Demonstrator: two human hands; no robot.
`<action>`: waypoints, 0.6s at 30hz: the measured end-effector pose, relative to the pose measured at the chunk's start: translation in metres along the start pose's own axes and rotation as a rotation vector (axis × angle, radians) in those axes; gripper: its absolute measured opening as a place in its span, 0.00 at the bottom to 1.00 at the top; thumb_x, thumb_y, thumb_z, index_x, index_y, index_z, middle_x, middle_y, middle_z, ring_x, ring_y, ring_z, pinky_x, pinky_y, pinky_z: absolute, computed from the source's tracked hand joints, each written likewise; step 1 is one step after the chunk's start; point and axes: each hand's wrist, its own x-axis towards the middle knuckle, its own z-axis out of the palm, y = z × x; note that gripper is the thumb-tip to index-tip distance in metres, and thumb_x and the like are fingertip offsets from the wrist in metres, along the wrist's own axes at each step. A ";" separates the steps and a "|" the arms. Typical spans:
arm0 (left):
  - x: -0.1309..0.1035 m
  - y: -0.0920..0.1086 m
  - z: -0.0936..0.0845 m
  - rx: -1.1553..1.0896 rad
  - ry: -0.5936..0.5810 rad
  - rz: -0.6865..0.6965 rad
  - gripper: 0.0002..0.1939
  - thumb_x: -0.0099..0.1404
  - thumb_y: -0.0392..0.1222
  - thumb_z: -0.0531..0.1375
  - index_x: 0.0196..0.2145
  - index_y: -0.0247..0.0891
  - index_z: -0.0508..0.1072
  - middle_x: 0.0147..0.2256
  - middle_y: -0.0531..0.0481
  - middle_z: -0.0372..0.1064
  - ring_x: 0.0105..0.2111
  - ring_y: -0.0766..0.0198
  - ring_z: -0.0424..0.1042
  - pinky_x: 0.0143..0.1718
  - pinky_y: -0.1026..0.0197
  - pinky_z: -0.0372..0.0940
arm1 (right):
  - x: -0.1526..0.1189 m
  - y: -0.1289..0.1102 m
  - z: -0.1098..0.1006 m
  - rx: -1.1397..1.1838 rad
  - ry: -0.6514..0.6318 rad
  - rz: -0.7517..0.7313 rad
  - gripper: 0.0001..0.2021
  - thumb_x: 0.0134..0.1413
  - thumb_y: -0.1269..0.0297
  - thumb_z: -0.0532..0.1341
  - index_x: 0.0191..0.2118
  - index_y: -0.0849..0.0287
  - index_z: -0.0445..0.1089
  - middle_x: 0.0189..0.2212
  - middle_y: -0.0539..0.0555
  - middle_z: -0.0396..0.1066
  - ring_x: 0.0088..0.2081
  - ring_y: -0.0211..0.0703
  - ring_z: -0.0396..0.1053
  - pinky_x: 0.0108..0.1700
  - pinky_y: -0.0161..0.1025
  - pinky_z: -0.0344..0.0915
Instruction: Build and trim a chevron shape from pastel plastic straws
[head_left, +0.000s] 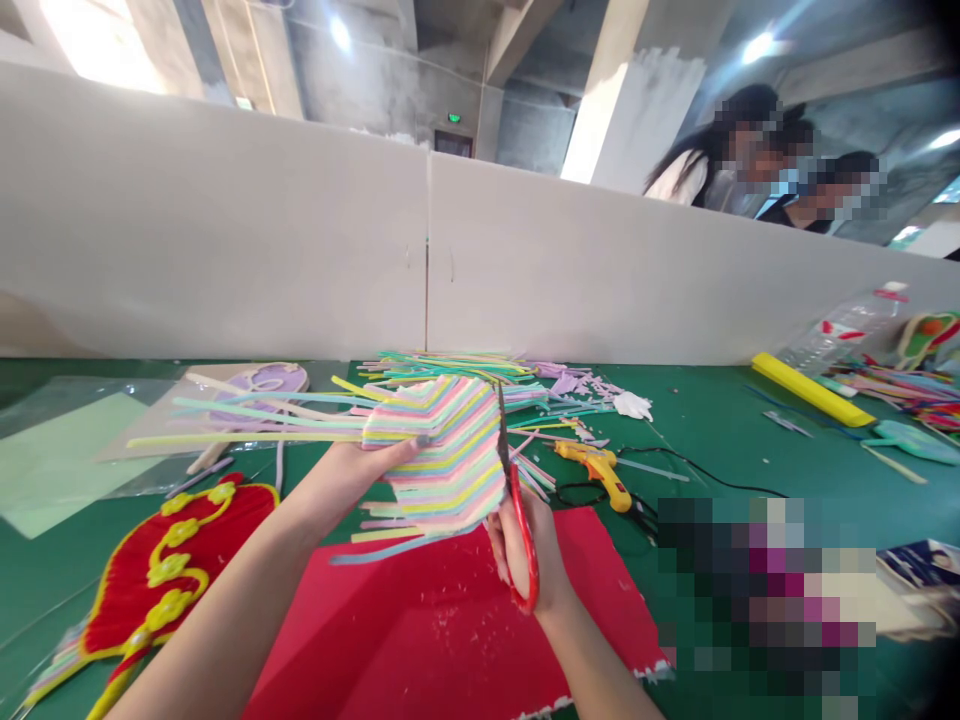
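My left hand (367, 470) grips a striped pastel piece (442, 450) made of chevron rows of fuzzy strips, with long loose strips sticking out on its left. Its thumb lies on top of the piece. My right hand (529, 550) is closed on red-handled scissors (522, 530), whose blades point up along the right edge of the piece. Below both hands a red sheet (390, 630), dotted with small pale bits, lies on the green table (705, 420).
Cut strips (450, 365) and purple scraps lie behind the piece. A yellow glue gun (596, 472) with its cord is to the right, near a yellow bar (814, 390) and a bottle (847, 330). A red, yellow-trimmed craft (180, 560) lies left. People lean beyond the partition (600, 270).
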 end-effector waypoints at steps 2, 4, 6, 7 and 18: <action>0.000 0.000 -0.001 -0.029 0.005 -0.015 0.22 0.44 0.49 0.70 0.37 0.38 0.79 0.37 0.44 0.78 0.40 0.45 0.75 0.43 0.50 0.70 | 0.000 -0.004 0.001 0.031 -0.029 0.039 0.20 0.53 0.44 0.56 0.25 0.57 0.56 0.13 0.41 0.49 0.12 0.27 0.46 0.11 0.27 0.45; 0.001 0.001 -0.003 -0.056 0.010 -0.019 0.24 0.44 0.49 0.70 0.39 0.38 0.78 0.36 0.44 0.78 0.39 0.45 0.75 0.42 0.50 0.71 | -0.001 -0.011 0.003 0.070 -0.082 0.070 0.21 0.53 0.43 0.55 0.25 0.56 0.55 0.13 0.40 0.48 0.12 0.27 0.44 0.11 0.27 0.43; 0.000 0.003 -0.004 -0.060 0.014 -0.011 0.25 0.46 0.49 0.69 0.42 0.38 0.77 0.37 0.44 0.78 0.38 0.47 0.76 0.41 0.50 0.71 | -0.001 -0.019 0.005 0.078 -0.131 0.051 0.21 0.53 0.43 0.55 0.26 0.56 0.55 0.14 0.40 0.48 0.13 0.27 0.44 0.13 0.28 0.42; 0.000 0.005 -0.005 -0.053 0.018 -0.003 0.25 0.47 0.49 0.69 0.43 0.38 0.76 0.37 0.45 0.78 0.38 0.48 0.76 0.41 0.51 0.72 | -0.002 -0.022 0.005 0.072 -0.147 0.027 0.20 0.53 0.43 0.55 0.27 0.57 0.56 0.15 0.41 0.48 0.14 0.27 0.44 0.14 0.28 0.43; -0.007 0.019 -0.001 0.052 0.025 0.045 0.24 0.47 0.49 0.69 0.41 0.38 0.76 0.39 0.47 0.77 0.40 0.50 0.76 0.43 0.54 0.71 | -0.004 -0.021 0.003 -0.044 -0.170 -0.031 0.18 0.59 0.46 0.51 0.29 0.57 0.57 0.19 0.43 0.51 0.17 0.30 0.47 0.17 0.31 0.44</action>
